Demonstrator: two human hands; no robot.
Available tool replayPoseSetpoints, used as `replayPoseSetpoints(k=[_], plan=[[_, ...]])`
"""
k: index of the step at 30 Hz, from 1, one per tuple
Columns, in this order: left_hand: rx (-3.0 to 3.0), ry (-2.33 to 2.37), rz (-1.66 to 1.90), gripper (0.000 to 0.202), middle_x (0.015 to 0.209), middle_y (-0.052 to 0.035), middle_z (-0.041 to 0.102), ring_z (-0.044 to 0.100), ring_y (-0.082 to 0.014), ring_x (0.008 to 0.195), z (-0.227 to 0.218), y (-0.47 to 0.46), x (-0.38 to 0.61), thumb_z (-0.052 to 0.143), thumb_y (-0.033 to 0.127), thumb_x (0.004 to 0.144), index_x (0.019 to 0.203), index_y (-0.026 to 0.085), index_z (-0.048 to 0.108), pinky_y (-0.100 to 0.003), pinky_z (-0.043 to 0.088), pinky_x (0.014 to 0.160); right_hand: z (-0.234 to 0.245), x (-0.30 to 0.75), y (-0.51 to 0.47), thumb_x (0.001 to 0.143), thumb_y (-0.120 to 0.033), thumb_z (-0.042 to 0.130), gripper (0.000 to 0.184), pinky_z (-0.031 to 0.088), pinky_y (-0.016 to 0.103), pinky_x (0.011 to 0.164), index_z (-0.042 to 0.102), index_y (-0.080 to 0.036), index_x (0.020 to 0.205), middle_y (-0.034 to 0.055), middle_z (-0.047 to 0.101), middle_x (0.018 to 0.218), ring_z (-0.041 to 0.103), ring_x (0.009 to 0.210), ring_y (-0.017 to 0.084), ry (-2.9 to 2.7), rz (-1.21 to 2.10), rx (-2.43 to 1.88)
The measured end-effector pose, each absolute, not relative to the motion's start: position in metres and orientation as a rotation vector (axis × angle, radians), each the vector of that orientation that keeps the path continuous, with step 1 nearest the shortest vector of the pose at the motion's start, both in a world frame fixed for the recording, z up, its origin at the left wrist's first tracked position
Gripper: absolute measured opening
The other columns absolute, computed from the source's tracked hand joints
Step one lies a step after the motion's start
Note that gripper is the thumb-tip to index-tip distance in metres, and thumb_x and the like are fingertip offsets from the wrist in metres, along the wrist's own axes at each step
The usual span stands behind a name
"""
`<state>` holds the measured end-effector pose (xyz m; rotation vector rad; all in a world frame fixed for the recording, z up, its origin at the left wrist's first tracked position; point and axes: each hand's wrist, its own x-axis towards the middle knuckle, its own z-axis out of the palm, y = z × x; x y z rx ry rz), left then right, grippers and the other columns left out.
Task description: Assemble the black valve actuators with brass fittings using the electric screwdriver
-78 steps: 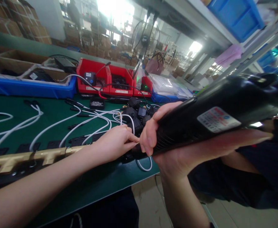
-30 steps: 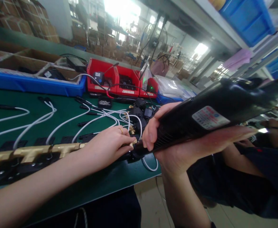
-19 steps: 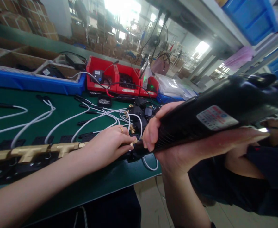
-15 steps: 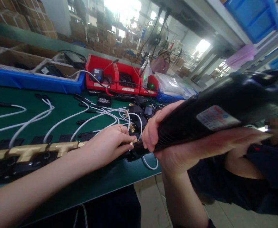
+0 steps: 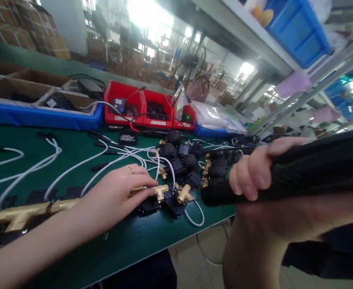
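Note:
My right hand is wrapped round a thick black electric screwdriver, held nearly level. Its thin bit points left, close beside a brass tee fitting on a black housing with a white cable. I cannot tell whether the bit touches it. My left hand is closed, thumb and fingers pinching the left end of another brass tee fitting, which sits on a black unit. Under my left forearm runs a row of similar brass fittings on black housings.
Several black units with brass ends cluster beyond my hands. White cables with black plugs lie across the green table. Red bins, a blue divided tray and plastic bags line the back.
The screwdriver has moved right, away from my left hand, uncovering brass fittings and black units. My left hand has shifted slightly left and down. The whole view has shifted a little.

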<state>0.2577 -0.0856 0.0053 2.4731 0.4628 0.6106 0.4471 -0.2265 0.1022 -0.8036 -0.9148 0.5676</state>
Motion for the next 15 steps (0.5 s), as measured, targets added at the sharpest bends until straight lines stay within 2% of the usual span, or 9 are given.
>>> replayPoseSetpoints(k=[2, 5, 10, 15], plan=[[2.494, 0.486, 0.44, 0.026, 0.108, -0.0066, 0.076, 0.071, -0.0259, 0.098, 0.003, -0.089, 0.264, 0.061, 0.032, 0.096, 0.114, 0.025, 0.079, -0.04, 0.058, 0.087, 0.104, 0.436, -0.216, 0.082, -0.071, 0.07, 0.057, 0.036, 0.02, 0.032, 0.064, -0.018, 0.064, -0.0025, 0.055, 0.046, 0.05, 0.035, 0.01, -0.947, 0.45, -0.802], [2.519, 0.486, 0.282, 0.029, 0.116, -0.0064, 0.074, 0.07, -0.0277, 0.105, 0.003, -0.094, 0.274, 0.063, 0.027, 0.097, 0.123, 0.029, 0.076, -0.043, 0.057, 0.092, 0.098, 0.421, -0.204, 0.078, -0.081, 0.067, 0.067, 0.033, 0.023, 0.029, 0.061, -0.017, 0.058, -0.0011, 0.053, 0.042, 0.048, 0.031, 0.013, -0.922, 0.466, -0.858], [2.48, 0.433, 0.289, 0.029, 0.111, -0.0055, 0.074, 0.07, -0.0248, 0.102, 0.007, -0.095, 0.278, 0.061, 0.019, 0.098, 0.12, 0.028, 0.078, -0.038, 0.056, 0.092, 0.075, 0.417, -0.194, 0.075, -0.092, 0.058, 0.075, 0.034, 0.024, 0.03, 0.068, -0.018, 0.072, -0.0009, 0.054, 0.046, 0.049, 0.032, 0.014, -0.946, 0.621, -0.77], [2.49, 0.427, 0.337, 0.029, 0.108, -0.0066, 0.074, 0.069, -0.0237, 0.1, 0.008, -0.099, 0.278, 0.055, 0.019, 0.1, 0.114, 0.025, 0.08, -0.035, 0.056, 0.09, 0.07, 0.417, -0.191, 0.076, -0.092, 0.056, 0.076, 0.037, 0.026, 0.032, 0.066, -0.017, 0.07, -0.0007, 0.053, 0.046, 0.049, 0.033, 0.015, -0.93, 0.666, -0.732]])
